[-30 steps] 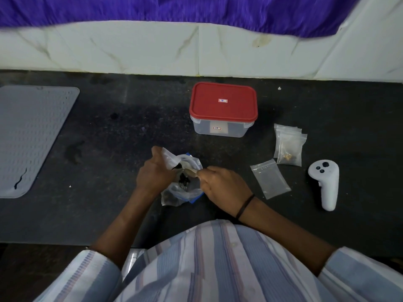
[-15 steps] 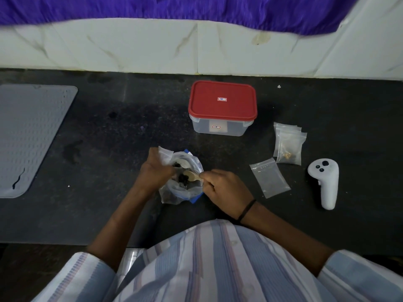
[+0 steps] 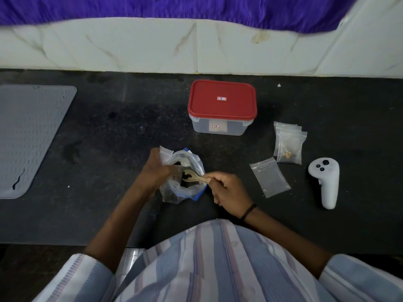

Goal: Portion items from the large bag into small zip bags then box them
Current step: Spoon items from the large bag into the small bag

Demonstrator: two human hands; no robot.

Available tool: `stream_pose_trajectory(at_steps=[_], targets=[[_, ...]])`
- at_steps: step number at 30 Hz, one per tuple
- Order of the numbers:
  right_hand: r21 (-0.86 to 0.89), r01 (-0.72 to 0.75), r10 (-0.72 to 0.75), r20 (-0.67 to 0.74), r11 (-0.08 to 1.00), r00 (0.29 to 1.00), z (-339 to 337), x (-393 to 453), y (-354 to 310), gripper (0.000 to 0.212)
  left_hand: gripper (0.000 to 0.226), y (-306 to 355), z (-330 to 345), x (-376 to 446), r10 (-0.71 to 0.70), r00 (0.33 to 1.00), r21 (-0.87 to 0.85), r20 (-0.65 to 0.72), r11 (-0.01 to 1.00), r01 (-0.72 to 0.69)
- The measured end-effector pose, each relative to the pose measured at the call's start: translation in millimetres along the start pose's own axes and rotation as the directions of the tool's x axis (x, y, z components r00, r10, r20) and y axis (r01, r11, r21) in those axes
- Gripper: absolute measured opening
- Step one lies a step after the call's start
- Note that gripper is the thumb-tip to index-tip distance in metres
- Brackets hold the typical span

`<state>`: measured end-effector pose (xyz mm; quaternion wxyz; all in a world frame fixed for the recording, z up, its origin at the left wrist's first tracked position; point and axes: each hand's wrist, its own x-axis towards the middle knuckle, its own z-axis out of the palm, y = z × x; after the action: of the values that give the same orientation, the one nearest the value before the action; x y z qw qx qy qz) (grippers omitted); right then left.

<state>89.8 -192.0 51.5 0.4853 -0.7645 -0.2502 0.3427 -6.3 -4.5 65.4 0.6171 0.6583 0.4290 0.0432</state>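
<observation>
Left grip: my left hand (image 3: pixel 156 171) grasps the rim of the large bag (image 3: pixel 185 188) and, with it, a small clear zip bag (image 3: pixel 166 152) that sticks up past the knuckles.
Right grip: my right hand (image 3: pixel 229 190) pinches the handle of a pale spoon (image 3: pixel 192 177); the bowl carries dark pieces and sits over the open mouth of the large bag.
Large bag: I see it standing on the dark surface (image 3: pixel 109 131) between both hands, clear with a blue edge, dark contents inside.
Box: the clear box with red lid (image 3: pixel 221 101) stands closed, farther back than the bag, near the white wall.
Spare bags: one empty zip bag (image 3: pixel 270 177) lies flat to my right; a small stack of zip bags (image 3: pixel 289 142) lies just beyond it, the top one holding some tan bits.
Other: a white controller (image 3: pixel 325 182) lies at far right; a grey mat (image 3: pixel 28 136) lies at far left.
</observation>
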Motion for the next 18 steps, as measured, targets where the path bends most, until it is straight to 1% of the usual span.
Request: stream_pose_trajectory(at_steps=[3,4,6,7,8,9,11,12,13,15,18], targets=[[0.112,-0.071,0.072,-0.011,0.991,0.997,-1.3,-2.8,2.1,0.024,0.051,-0.9,-2.0,0.0,0.043,0.999,0.063,-0.007,0.997,-0.042],[0.134,-0.077,0.081,-0.021,0.988,0.996,-2.1,-3.7,2.1,0.023,0.054,-1.5,-4.5,0.3,0.049,0.999,0.073,-0.012,0.996,-0.048],[0.146,-0.073,0.081,-0.051,0.987,0.995,-4.2,-4.9,1.5,0.023,0.072,-1.4,-10.5,1.1,0.036,0.998,0.097,-0.049,0.995,-0.031],[0.146,-0.069,0.079,-0.063,0.987,0.995,-5.2,-5.6,0.5,0.023,0.078,-0.9,-12.9,0.2,0.041,0.995,0.105,-0.087,0.994,-0.032],[0.15,-0.065,0.076,-0.07,0.987,0.995,-6.0,-6.5,-0.8,0.023,0.077,-0.8,-15.0,-1.2,0.085,0.987,0.123,-0.138,0.99,-0.068],[0.157,-0.061,0.074,-0.077,0.986,0.994,-6.8,-7.6,-2.6,0.023,0.07,0.0,-16.4,-3.6,0.164,0.966,0.159,-0.199,0.978,-0.133],[0.167,-0.049,0.065,-0.093,0.985,0.994,-9.5,-11.0,-8.0,0.022,0.05,1.4,-19.5,-9.9,0.327,0.893,0.256,-0.309,0.933,-0.253],[0.169,-0.042,0.06,-0.104,0.985,0.993,-11.7,-13.3,-11.5,0.022,0.042,2.4,-19.8,-13.4,0.391,0.86,0.273,-0.329,0.911,-0.31],[0.172,-0.034,0.054,-0.114,0.985,0.992,-14.0,-15.6,-15.7,0.022,0.039,3.7,-19.7,-17.6,0.446,0.834,0.275,-0.324,0.888,-0.368],[0.197,-0.004,0.031,-0.133,0.98,0.991,-20.5,-21.2,-27.6,0.022,0.04,6.7,-17.9,-25.4,0.523,0.803,0.264,-0.285,0.848,-0.459],[0.273,0.062,-0.018,-0.158,0.96,0.987,-32.1,-28.8,-52.1,0.024,0.047,11.2,-13.1,-31.7,0.605,0.771,0.301,-0.198,0.786,-0.54]])
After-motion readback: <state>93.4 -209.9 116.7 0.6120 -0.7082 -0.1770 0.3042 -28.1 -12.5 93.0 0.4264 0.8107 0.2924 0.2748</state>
